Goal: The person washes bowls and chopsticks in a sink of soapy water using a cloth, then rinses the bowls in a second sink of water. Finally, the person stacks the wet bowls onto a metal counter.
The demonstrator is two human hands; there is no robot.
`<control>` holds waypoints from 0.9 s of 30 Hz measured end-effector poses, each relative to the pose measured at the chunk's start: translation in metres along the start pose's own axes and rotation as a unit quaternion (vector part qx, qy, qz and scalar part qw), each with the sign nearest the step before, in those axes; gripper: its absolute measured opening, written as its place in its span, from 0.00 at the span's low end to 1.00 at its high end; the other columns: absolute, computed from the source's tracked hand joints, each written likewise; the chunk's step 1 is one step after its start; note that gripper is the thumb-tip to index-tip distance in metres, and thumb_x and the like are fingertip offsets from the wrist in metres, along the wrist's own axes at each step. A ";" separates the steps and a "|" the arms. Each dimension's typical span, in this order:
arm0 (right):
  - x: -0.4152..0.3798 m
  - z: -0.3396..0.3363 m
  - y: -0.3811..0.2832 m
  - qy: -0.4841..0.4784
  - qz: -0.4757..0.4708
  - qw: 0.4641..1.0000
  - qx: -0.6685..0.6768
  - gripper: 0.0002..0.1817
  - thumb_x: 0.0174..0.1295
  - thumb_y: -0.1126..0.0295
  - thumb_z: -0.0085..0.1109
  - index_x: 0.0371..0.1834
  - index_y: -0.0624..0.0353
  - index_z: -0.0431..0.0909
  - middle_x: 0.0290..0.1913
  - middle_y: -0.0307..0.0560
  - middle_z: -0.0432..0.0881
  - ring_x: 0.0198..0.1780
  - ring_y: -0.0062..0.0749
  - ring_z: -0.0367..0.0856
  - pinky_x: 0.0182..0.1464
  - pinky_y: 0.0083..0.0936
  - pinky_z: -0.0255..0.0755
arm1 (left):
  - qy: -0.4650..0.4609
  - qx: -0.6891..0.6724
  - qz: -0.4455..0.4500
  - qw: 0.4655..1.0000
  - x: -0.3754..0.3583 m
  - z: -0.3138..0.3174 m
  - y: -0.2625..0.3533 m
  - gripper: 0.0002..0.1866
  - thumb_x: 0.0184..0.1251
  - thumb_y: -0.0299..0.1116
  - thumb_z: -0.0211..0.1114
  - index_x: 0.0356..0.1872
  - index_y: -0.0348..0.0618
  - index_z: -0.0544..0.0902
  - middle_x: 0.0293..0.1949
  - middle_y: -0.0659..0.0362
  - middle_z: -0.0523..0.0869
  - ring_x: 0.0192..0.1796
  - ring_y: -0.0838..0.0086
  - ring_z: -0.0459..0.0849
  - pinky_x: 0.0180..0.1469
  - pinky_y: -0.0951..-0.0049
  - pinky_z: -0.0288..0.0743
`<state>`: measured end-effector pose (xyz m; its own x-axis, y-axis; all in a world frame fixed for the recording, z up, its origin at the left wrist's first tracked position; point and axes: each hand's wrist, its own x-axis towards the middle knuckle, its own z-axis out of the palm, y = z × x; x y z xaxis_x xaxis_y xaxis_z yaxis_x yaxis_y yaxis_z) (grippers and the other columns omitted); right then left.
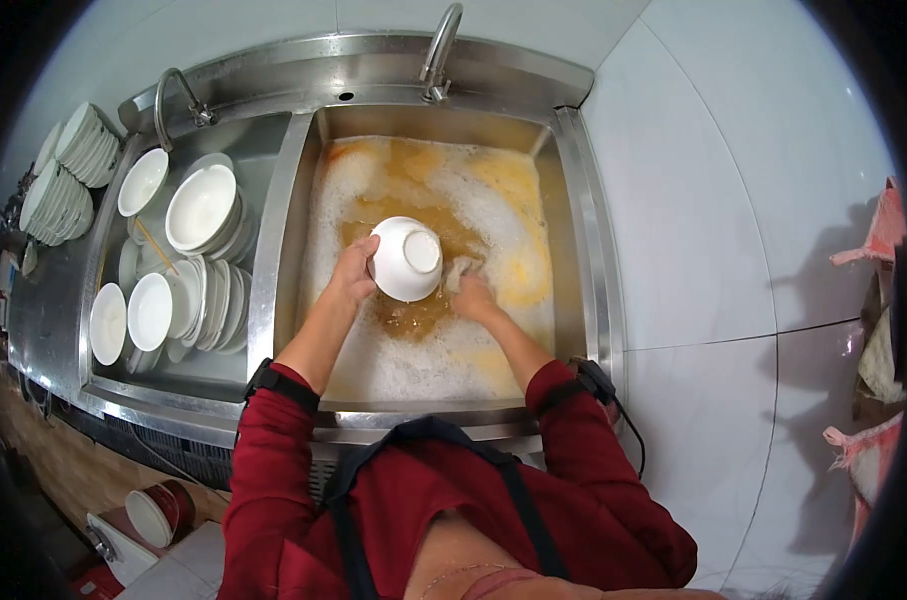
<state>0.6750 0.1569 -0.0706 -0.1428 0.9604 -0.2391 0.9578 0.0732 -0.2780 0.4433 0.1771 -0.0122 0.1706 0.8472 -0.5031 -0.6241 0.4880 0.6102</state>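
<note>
A white bowl (405, 262) is tilted over the soapy water, its footed underside facing up toward me. My left hand (355, 268) grips it by the left edge, fingers closed on the rim. Just right of the bowl, my right hand (474, 296) is closed around a pale cloth (462, 270), low at the water's surface. Brownish water with white and yellowish foam (494, 200) fills the right sink basin (564, 260) beneath both hands. Whatever lies under the foam is hidden.
In the left basin (269, 250) stand stacked white bowls (202, 208), plates (214, 305) and a chopstick (156, 243). More dish stacks (56, 205) are on the far-left counter. Two curved faucets (439, 60) rise at the back. A tiled wall (694, 250) borders the right; pink cloths (879, 230) hang there.
</note>
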 end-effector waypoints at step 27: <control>-0.026 -0.057 -0.085 0.260 -0.200 0.915 0.236 0.15 0.62 0.63 0.45 0.33 0.65 0.77 0.44 0.61 0.74 0.49 0.58 0.68 0.52 0.45 0.61 | -0.148 0.337 0.082 0.926 -0.020 0.027 -0.010 0.19 0.55 0.24 0.59 0.50 0.39 0.74 0.43 0.61 0.80 0.45 0.77 0.78 0.46 0.74 0.73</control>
<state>0.6114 0.1406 0.0122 -0.2023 0.8894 0.4099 0.6239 0.4397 -0.6461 0.4667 0.1613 0.0082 0.3800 0.8932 -0.2405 -0.0601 0.2833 0.9571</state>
